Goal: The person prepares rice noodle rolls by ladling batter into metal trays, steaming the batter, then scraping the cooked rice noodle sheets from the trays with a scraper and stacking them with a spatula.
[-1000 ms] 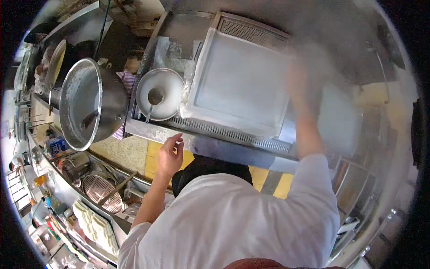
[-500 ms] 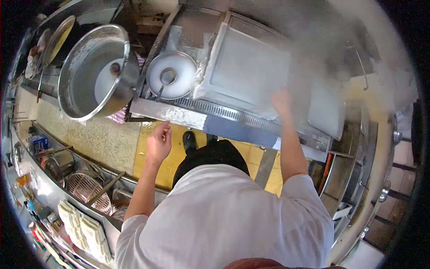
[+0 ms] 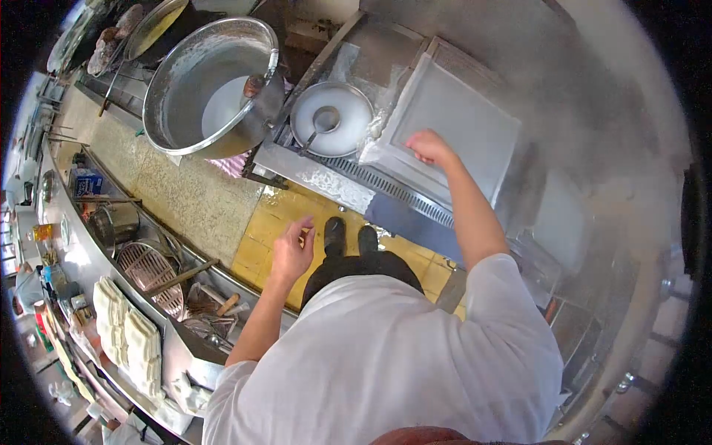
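Note:
My right hand point(image 3: 430, 147) is over the near left part of a square, framed tray point(image 3: 463, 122) with a pale, smooth surface. Its fingers are curled in, and I cannot make out whether anything is between them or whether they touch the surface. My left hand point(image 3: 294, 252) hangs in the air above the yellow floor, holding nothing, its fingers loosely bent and apart. Left of the tray sits a round metal bowl point(image 3: 298, 100) of white liquid, with a ladle point(image 3: 325, 120) resting in it.
A large metal pot point(image 3: 159, 96) holding white liquid stands further left. Steam drifts over the right side. A blue-grey cloth point(image 3: 415, 226) hangs on the counter's front edge. Behind on the left, a counter carries stacked white cloths point(image 3: 126, 334), with a slotted basket point(image 3: 152, 274) on a shelf below.
The view has turned, shifting the counter to the right. My right hand has moved from the tray's near right edge leftward over its surface. Steam over the tray has thinned.

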Demonstrator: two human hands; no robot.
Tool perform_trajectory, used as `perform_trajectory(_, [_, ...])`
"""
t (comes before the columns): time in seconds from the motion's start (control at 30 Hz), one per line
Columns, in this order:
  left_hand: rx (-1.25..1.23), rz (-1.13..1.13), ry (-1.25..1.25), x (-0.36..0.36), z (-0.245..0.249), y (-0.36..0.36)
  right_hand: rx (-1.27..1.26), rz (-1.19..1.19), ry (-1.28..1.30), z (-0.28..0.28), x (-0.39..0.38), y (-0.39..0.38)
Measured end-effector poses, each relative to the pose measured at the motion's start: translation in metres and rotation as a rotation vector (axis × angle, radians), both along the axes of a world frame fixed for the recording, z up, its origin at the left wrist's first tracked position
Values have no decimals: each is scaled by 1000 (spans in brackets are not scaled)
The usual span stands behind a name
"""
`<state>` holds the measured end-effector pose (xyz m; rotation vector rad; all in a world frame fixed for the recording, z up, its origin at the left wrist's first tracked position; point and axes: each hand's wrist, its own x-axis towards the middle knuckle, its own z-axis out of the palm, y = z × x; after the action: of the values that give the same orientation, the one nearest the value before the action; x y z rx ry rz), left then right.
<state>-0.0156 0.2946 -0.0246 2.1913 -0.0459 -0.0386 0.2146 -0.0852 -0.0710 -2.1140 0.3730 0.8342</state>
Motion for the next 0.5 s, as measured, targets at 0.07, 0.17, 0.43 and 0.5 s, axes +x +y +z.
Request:
perform_trajectory(0.07, [7,-9,1,-3,2,-6,-166,196,-73,-11,-15,-38])
perform_trajectory(0.17, [6,-7,-20,0,4,-21,-630,605,-339,-42,-62,-134])
perform_trajectory(0.43, [-8,-86,-18,19,12,-73,-524,-100,-402,17,-191,-252])
perform_trajectory(0.5, [3,-112,-32,21,15,-87,-597,-327,-481,21,-207,-299])
